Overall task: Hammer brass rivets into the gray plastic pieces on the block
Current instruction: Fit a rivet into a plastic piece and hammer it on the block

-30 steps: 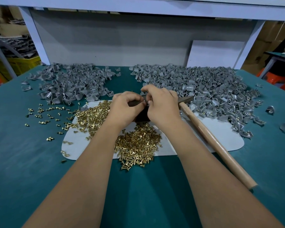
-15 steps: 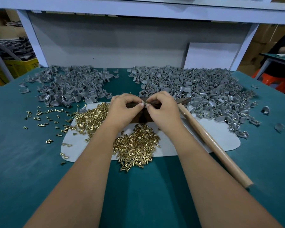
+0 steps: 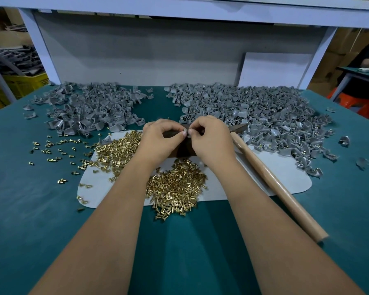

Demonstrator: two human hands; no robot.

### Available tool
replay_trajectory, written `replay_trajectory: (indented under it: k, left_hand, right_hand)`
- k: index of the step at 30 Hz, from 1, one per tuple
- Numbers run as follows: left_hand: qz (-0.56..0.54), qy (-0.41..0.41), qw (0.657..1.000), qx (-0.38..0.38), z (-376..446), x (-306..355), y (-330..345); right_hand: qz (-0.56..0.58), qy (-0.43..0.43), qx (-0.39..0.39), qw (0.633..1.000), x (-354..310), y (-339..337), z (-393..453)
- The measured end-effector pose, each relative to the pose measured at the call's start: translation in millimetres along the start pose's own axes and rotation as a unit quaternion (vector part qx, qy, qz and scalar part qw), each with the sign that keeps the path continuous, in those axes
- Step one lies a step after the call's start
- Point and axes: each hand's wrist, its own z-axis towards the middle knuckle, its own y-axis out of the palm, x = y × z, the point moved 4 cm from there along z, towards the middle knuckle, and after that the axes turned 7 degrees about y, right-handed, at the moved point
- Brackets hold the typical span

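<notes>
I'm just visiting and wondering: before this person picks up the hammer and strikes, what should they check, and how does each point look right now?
1. Gray plastic piece pinched between left hand and right hand: ok.
2. Rivet seated in the piece: cannot tell, fingers hide it.
3. Piece resting on the dark block: cannot tell.
4. Hammer within reach beside the right forearm: ok.
5. Right hand free for the hammer: not ok.
6. Brass rivets at hand: ok.

Teal table top [image 3: 51, 209]; white mat [image 3: 285, 175] on it. Yellow crate [image 3: 19, 84] far left. Orange stool [image 3: 354, 103] far right.
</notes>
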Motion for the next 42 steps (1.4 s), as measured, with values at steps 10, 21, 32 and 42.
replay_trajectory:
  k: [10,21,32,42]
  left_hand:
    - [0.022,-0.007,1.000,-0.003,-1,3,1]
    - [0.019,-0.022,1.000,-0.010,-1,3,-1]
    - [0.012,-0.022,1.000,-0.014,-1,2,0]
    - [0.011,-0.007,1.000,0.002,-2,4,2]
  right_hand:
    - [0.020,0.056,-0.028,0.998,0,0,2]
    - [0.225,0.114,-0.040,0.967,9,-6,0]
    - [0.134,0.071,-0.024,0.988,6,-1,-1]
    - [0.072,0.051,0.011,0.996,1,3,-2]
